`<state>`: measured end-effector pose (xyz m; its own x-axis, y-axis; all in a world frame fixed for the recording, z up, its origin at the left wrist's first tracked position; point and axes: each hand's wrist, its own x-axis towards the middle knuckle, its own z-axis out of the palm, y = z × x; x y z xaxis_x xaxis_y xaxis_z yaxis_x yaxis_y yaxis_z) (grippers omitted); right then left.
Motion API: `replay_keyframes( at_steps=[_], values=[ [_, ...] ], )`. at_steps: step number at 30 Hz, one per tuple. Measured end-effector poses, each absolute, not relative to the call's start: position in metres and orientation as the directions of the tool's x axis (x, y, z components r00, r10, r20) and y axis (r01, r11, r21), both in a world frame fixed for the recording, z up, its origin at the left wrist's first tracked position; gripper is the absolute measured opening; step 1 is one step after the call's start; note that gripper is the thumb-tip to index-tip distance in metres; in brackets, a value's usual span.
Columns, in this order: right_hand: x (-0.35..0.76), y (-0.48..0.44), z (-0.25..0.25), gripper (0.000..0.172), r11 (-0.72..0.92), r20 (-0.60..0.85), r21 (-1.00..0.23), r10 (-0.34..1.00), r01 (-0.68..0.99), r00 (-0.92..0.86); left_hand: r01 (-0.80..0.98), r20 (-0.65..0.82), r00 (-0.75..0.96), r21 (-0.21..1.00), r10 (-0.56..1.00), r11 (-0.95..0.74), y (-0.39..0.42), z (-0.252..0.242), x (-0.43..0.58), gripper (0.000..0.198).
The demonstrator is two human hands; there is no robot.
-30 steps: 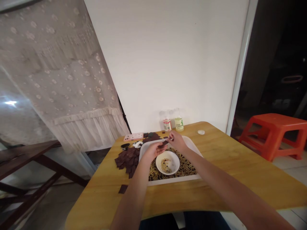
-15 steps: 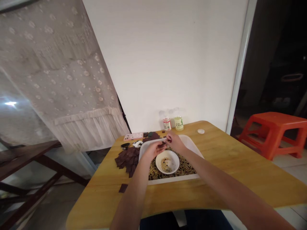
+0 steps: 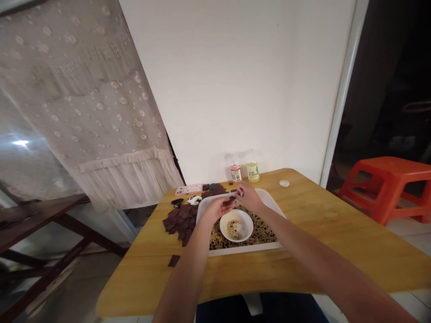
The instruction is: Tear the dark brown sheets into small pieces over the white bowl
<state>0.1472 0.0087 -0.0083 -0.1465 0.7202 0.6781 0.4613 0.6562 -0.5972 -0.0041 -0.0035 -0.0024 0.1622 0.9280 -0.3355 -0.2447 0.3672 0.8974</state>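
1. Over the far half of a white plastic tray (image 3: 243, 249), at the centre of the frame, the left hand (image 3: 217, 210) and the right hand (image 3: 247, 197) are close together but not clasped. The left holds a dark brown square piece (image 3: 229, 201) across its fingers, and the right pinches a small dark scrap (image 3: 239, 193) between its fingertips, just beyond that piece. The scrap is too small to make out well.
2. Below the hands, a white bowl (image 3: 247, 220) sits in the tray, holding a few pale soybeans. Around it lies a layer of mixed soybeans and black beans (image 3: 261, 234), filling the tray's near part.
3. Left of the tray, on a wooden table (image 3: 319, 229), lies a loose pile of dark brown squares (image 3: 178, 222) — one lone square (image 3: 174, 260) sits nearer the table's front edge.
4. Along the table's far left are a pink phone (image 3: 188, 189), a small black object (image 3: 177, 202) and a crumpled white item (image 3: 194, 200).
5. At the back, against the wall (image 3: 235, 80), stand two small plastic bottles (image 3: 252, 172), with a white cap (image 3: 284, 183) to their right.
6. Beyond the table are an orange plastic stool (image 3: 385, 190) at the right and a lace curtain (image 3: 84, 98) at the upper left — a dark wooden frame (image 3: 33, 229) sits below it.
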Motion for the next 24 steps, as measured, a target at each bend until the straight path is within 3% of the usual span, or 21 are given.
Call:
replay_keyframes(
  at_steps=[7, 24],
  values=[
    [0.1465, 0.0093, -0.0097, 0.022, 0.675, 0.673, -0.589, 0.714, 0.444, -0.192, -0.242, -0.354, 0.135, 0.894, 0.925, 0.377, -0.0054, 0.0002, -0.0020, 0.014],
    [0.1482, 0.0114, -0.0103, 0.022, 0.656, 0.704, -0.576, 0.701, 0.488, -0.112, -0.239, -0.357, 0.143, 0.893, 0.923, 0.382, -0.0043, -0.0010, -0.0034, 0.014]
  ],
)
